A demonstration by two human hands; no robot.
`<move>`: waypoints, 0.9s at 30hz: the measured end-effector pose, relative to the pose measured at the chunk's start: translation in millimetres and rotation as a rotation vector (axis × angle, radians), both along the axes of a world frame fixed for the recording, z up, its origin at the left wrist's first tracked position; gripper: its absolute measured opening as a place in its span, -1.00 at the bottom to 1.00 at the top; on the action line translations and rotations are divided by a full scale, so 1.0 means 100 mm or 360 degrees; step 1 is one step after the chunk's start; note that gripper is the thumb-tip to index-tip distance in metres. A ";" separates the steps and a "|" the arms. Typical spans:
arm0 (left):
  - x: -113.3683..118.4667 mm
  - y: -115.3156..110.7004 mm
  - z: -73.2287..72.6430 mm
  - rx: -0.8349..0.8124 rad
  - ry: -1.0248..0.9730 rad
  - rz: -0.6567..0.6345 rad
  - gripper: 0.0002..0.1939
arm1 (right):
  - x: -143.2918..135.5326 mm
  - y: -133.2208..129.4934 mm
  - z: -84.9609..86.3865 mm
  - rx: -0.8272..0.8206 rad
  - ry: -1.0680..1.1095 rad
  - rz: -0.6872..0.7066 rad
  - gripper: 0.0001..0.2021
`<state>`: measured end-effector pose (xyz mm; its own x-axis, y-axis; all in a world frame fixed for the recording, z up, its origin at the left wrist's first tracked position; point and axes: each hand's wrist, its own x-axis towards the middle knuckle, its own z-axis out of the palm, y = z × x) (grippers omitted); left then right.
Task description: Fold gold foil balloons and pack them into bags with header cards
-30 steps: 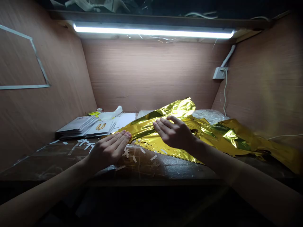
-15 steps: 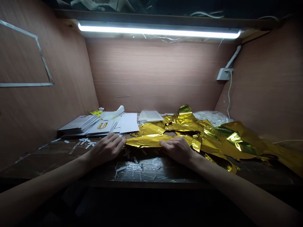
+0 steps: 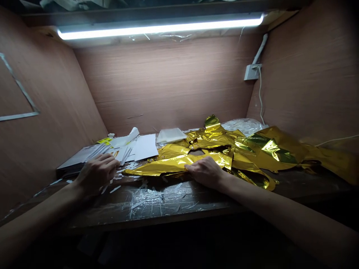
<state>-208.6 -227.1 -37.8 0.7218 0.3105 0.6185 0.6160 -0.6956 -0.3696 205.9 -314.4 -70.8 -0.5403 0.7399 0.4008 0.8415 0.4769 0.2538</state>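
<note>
My right hand (image 3: 206, 172) pinches the near edge of a flat, uninflated gold foil balloon (image 3: 168, 164), thumb and fingers pressed together. This piece tapers to a point on the left and lies at the front of a crumpled heap of gold foil (image 3: 252, 153). My left hand (image 3: 98, 170) is apart from the foil, its fingers curled, in front of the white packets (image 3: 81, 155). Whatever may be between those fingers is hidden. Beside it are a white sheet (image 3: 147, 145) and a packet with a gold printed mark, partly covered by the hand.
Small white paper scraps (image 3: 144, 184) litter the dark worktop (image 3: 112, 213), which has a front edge. At the back are a translucent stack (image 3: 171, 135) and a clear plastic bag (image 3: 242, 126). A lit tube lamp (image 3: 162, 28) hangs above; a socket box (image 3: 252, 72) with a cable is on the right.
My left hand has let go of the foil's left end and moved left towards the packets. The right hand still grips the foil. The camera view has shifted and tilted slightly.
</note>
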 end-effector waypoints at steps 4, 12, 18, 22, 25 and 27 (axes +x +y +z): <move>0.07 -0.02 -0.07 -0.0465 -0.0166 0.0136 -0.55 | 0.04 0.03 -0.06 0.0089 0.0144 0.0039 -0.76; 0.57 0.12 -0.08 -0.0945 -0.0112 -0.0588 -0.24 | 0.06 0.06 -0.13 0.0195 0.0437 0.0113 -0.75; 1.04 -0.13 0.12 -0.1041 -0.0006 -0.0718 -0.67 | 0.11 0.10 -0.12 0.0123 0.0550 0.0014 -0.71; 1.12 -0.19 0.06 -0.1241 -0.0142 -0.0747 -0.66 | 0.21 0.12 -0.05 0.0116 0.0589 0.0059 -0.71; 1.11 -0.10 -0.07 -0.1185 -0.0007 -0.0879 -0.71 | 0.27 0.13 0.03 0.0173 0.0395 -0.0049 -0.42; 1.10 -0.01 -0.15 -0.1174 0.0127 -0.0969 -0.71 | 0.29 0.13 0.07 0.0211 0.0184 -0.0118 -0.50</move>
<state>-98.1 -228.0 -52.4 0.9194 0.1599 0.3593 0.0640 -0.9623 0.2644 235.2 -301.4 -63.6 -0.4309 0.7126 0.5537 0.9003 0.3812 0.2100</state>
